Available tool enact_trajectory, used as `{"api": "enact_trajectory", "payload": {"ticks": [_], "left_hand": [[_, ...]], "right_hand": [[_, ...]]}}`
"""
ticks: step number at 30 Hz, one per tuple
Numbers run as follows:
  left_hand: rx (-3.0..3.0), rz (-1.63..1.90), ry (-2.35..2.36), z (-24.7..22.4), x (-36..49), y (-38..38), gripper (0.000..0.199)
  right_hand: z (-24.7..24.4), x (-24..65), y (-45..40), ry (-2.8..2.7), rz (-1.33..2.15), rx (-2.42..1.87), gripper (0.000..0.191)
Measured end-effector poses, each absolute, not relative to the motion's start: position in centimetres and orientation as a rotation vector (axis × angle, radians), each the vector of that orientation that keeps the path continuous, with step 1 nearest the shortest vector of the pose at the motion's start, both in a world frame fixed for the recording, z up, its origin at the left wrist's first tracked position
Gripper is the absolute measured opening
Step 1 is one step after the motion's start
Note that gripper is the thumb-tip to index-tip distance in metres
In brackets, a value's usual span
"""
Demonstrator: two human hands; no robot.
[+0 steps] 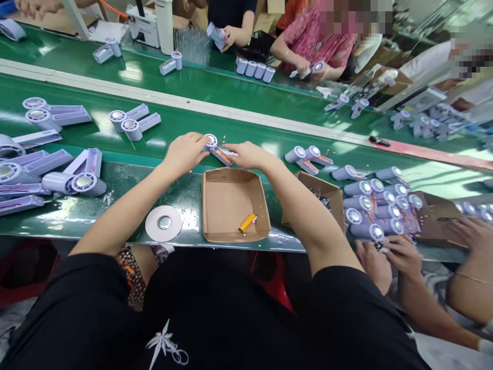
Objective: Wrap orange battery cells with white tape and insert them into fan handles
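Just beyond the cardboard box, a lavender handheld fan body (220,154) lies on the green belt, its round head to the left and its open handle toward the right. My left hand (187,151) is closed round the head. At the handle's far end, the fingers of my right hand (246,154) are pressed against it. An orange strip shows inside the handle, with thin wires sticking up. In front of my hands stands the open cardboard box (206,205), holding one orange battery (247,222). A white roll of tape (153,224) lies left of it.
Several fan bodies (88,182) are piled at left, and others (132,128) stand on the belt (246,118). Right of my forearm is a box of small parts (335,203). Beyond it, a co-worker's hands (402,254) work beside clustered fan bodies (389,210). People sit across the belt.
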State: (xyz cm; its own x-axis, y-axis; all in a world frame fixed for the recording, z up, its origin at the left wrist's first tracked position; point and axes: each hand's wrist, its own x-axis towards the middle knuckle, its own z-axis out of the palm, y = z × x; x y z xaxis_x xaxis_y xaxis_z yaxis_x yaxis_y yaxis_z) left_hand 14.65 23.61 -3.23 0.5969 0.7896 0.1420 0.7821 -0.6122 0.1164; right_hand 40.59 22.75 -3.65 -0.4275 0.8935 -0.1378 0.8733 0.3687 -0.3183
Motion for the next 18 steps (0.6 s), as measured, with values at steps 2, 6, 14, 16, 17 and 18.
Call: {"api": "enact_trajectory", "payload": {"ticks": [2, 6, 14, 16, 17, 18], "left_hand": [[2.847, 0.169, 1.067, -2.7, 8.6, 16.9, 0.04], [2.892, -0.015, 0.972, -3.0, -1.8, 5.5, 0.037], [2.955, 0.569, 1.195, -2.7, 1.3, 0.1, 0.04], [2.959, 0.639, 1.111, -2.5, 2.5, 0.1, 0.045], [2.957, 0.654, 1.062, -2.5, 2.7, 0.1, 0.047], [2.946, 0.667, 1.033, -2.4, 2.7, 0.1, 0.05]], "right_hand": [[-3.2, 43.4, 17.6, -2.268, 0.559, -1.532, 0.047], [-3.5, 45.4, 6.1, -2.027, 0.863, -1.332, 0.036], [-6.2, 33.5, -2.1, -1.675, 1.599, -1.042, 0.065], [-6.6, 30.8, -2.8, -1.65, 1.691, -0.894, 0.055], [-6.9, 29.8, -3.2, -1.649, 1.715, -0.834, 0.047], [-7.3, 29.2, -3.6, -1.673, 1.729, -0.785, 0.042]]}}
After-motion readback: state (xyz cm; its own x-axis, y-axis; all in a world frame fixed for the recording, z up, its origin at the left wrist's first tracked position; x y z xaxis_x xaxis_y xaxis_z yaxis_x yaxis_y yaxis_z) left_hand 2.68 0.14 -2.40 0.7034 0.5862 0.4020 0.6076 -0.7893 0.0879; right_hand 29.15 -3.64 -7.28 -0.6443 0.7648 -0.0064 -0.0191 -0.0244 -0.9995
